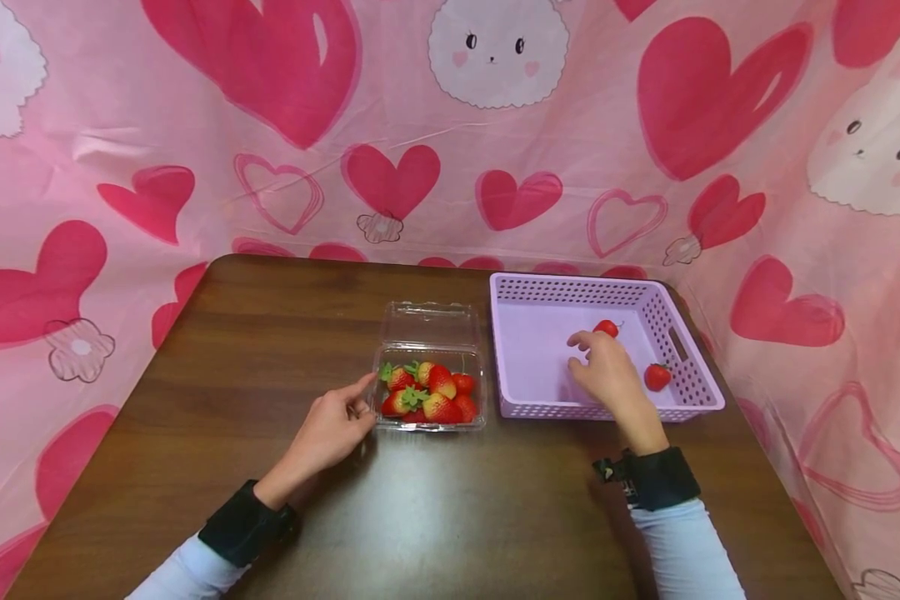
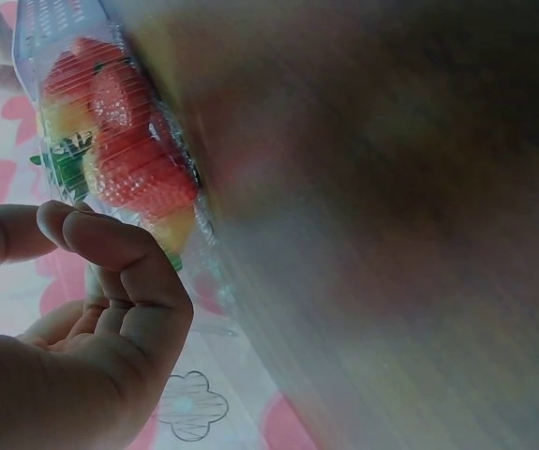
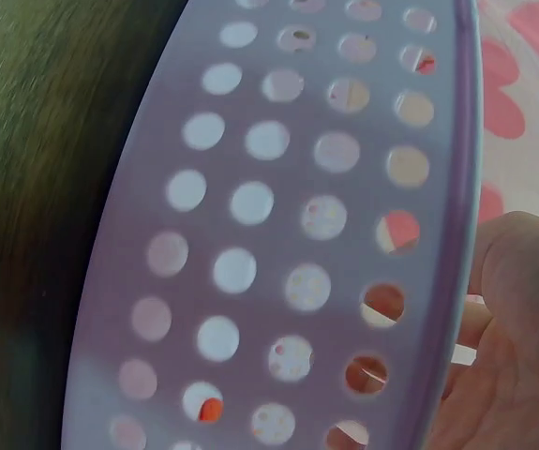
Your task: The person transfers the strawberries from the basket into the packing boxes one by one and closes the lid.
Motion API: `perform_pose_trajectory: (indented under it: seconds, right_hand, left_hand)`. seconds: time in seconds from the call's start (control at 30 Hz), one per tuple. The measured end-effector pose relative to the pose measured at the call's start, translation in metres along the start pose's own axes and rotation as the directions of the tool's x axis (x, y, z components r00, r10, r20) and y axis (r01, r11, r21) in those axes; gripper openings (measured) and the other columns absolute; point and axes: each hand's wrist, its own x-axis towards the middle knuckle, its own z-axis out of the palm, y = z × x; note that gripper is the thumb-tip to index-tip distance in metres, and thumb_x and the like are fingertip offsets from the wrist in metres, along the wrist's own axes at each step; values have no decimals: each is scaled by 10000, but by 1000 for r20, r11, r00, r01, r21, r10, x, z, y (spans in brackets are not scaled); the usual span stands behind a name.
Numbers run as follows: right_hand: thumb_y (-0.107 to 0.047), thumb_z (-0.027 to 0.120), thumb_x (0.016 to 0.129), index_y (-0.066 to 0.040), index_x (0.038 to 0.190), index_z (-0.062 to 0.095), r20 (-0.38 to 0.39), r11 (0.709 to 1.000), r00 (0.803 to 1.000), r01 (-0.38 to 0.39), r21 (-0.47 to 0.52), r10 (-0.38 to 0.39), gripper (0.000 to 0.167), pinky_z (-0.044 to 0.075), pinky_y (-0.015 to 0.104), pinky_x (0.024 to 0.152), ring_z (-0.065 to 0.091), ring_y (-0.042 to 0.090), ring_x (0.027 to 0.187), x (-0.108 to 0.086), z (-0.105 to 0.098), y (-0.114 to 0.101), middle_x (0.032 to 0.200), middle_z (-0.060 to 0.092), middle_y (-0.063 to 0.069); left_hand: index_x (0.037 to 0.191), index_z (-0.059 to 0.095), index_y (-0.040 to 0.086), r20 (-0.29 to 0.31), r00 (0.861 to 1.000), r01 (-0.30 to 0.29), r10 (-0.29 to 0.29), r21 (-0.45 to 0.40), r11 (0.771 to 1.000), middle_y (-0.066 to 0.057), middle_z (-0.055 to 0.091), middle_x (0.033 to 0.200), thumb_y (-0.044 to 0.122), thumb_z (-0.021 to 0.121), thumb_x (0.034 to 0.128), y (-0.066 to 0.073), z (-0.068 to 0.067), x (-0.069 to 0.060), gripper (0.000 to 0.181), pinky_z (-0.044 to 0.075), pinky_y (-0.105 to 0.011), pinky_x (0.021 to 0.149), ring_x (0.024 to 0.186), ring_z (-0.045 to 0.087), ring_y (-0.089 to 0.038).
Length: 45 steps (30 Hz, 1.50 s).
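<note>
A clear plastic clamshell box (image 1: 429,325) stands with its lid folded back, holding several red and yellowish strawberries (image 1: 441,407) and smooth red fruits (image 1: 465,383) at its right side. My left hand (image 1: 333,425) is at the box's left edge, with thumb and curled fingers gripping the rim. My right hand (image 1: 606,371) hovers inside a lilac basket (image 1: 532,358), fingers spread and bent, nothing between them. Just beyond its fingers lies a red fruit with a thin stem (image 1: 607,328); a strawberry (image 1: 657,377) lies to its right. In the right wrist view the basket's perforated wall (image 3: 278,244) partly hides the hand.
The basket stands at the back right of a dark brown wooden table (image 1: 270,350), close beside the box. Pink heart-patterned cloth (image 1: 435,100) hangs behind and at the sides. Each wrist wears a black strap (image 1: 243,525).
</note>
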Motion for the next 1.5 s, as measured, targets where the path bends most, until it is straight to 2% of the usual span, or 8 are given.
perform_pose_trajectory:
  seconds: [0.5, 0.8, 1.2, 1.37, 1.5]
  right_hand:
    - [-97, 623, 923, 66, 1218, 688, 44, 996, 996, -77, -38, 79, 343, 496, 638, 903, 628, 483, 1041, -3, -12, 19, 1168, 660, 323]
    - [-114, 630, 941, 84, 1264, 660, 87, 989, 985, -146, -32, 148, 380, 470, 680, 932, 573, 552, 1161, -7, -19, 36, 1250, 623, 360]
    - [-142, 611, 973, 102, 1312, 619, 117, 974, 967, -224, -20, 225, 417, 452, 703, 951, 530, 584, 1189, -11, -28, 53, 1293, 582, 394]
    - [-159, 637, 954, 108, 1263, 638, 75, 976, 975, -206, -78, 211, 408, 447, 680, 944, 550, 554, 1129, -11, -29, 58, 1240, 605, 393]
    - [-167, 658, 937, 124, 1223, 652, 25, 972, 978, -201, -121, 205, 408, 390, 693, 958, 489, 578, 1120, -12, -28, 63, 1212, 574, 416]
  left_hand:
    - [1572, 486, 38, 9, 1000, 12, -12, -10, 1000, -47, 563, 710, 58, 648, 952, 1, -1, 0, 641, 425, -304, 536, 558, 494, -215]
    - [1572, 482, 32, 14, 1000, 20, -20, 0, 1000, -50, 559, 717, 59, 652, 953, 2, 0, -1, 642, 427, -302, 542, 570, 493, -215]
    - [1564, 494, 29, 4, 1000, 8, -8, 4, 1000, -41, 557, 714, 52, 641, 949, 2, -1, -1, 632, 417, -304, 532, 563, 485, -201]
    - [1569, 488, 33, 8, 1000, 8, -8, -1, 1000, -41, 561, 702, 55, 633, 955, 2, -1, -1, 631, 413, -307, 532, 542, 488, -205]
    - [1569, 490, 38, 4, 1000, 8, -8, -3, 1000, -39, 560, 700, 56, 634, 953, 2, -1, -1, 633, 414, -307, 531, 540, 488, -205]
